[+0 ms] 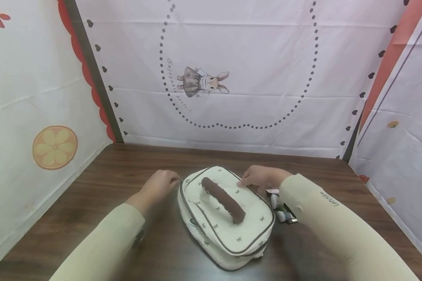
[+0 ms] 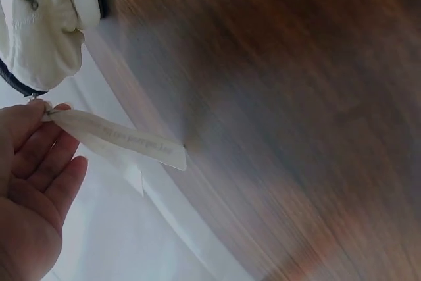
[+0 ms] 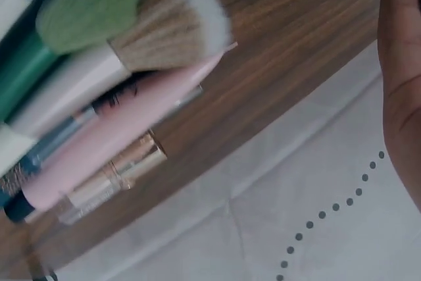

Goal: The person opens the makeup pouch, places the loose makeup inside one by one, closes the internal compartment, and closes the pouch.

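A cream makeup bag (image 1: pixel 256 218) with small dark bows, dark piping and a fluffy brown handle (image 1: pixel 225 200) stands on the table. At its left far corner, my left hand (image 1: pixel 160 183) pinches the zipper pull between thumb and fingers. In the left wrist view, a pale ribbon tab (image 2: pixel 125 133) with faint print hangs from that pull, beyond the left hand (image 2: pixel 39 176). My right hand (image 1: pixel 261 176) grips the bag's right far edge, fingertips on the lid. Only part of the right hand (image 3: pixel 401 77) shows in the right wrist view; its fingertips are hidden there.
Right of the bag, partly under my right forearm, lie makeup brushes, including a green-bristled brush (image 3: pixel 92 8) and a brown-and-white one (image 3: pixel 174 21), with a pink tube (image 3: pixel 125 133) and a gold-and-clear tube (image 3: pixel 118 176). Printed cloth (image 1: pixel 239 78) hangs around the wooden table (image 1: pixel 154 156).
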Demonstrator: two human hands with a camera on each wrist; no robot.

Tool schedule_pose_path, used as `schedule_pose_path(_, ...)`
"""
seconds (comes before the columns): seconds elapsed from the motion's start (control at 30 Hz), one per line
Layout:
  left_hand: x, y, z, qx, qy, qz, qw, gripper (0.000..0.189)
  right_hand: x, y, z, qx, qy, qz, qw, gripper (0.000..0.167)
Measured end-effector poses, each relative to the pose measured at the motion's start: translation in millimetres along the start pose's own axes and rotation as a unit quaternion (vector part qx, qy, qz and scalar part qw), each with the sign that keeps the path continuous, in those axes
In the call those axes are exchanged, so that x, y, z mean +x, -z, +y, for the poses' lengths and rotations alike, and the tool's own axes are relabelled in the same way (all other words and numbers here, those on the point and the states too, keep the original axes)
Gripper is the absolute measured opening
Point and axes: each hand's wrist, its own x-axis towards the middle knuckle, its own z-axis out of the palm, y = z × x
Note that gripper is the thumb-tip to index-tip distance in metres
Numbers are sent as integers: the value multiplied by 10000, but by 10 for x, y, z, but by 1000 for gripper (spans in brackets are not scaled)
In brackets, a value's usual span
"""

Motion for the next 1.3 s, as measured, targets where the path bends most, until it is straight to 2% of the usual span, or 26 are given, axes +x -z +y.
schedule_pose_path(0.1, 37, -6, 11, 22, 160, 48, 9999, 15, 31, -38, 35, 499, -35, -43, 9987, 21)
schedule_pose_path(0.2, 62, 0, 20, 4, 303, 71, 9995, 16, 55, -74, 53, 689, 13, 155, 9975, 20)
schedule_pose_path(0.4, 67, 26, 36, -3, 496, -7, 9988, 18, 22, -131, 26, 564, 15, 719, 9958, 26)
schedule_pose_path(0.77, 46, 45, 58, 117, 409, -40, 9991, 17, -10, -210, -40, 537, -376, 1633, 9844, 37)
schedule_pose_path(1.0, -38, 60, 147, 94, 348, -79, 9993, 17, -32, -196, -25, 939, -597, 1722, 9788, 36)
schedule_pose_path(1.3, -161, 70, 259, 16, 379, -94, 9992, 16, -65, -228, -51, 1117, -792, 1879, 9726, 41)
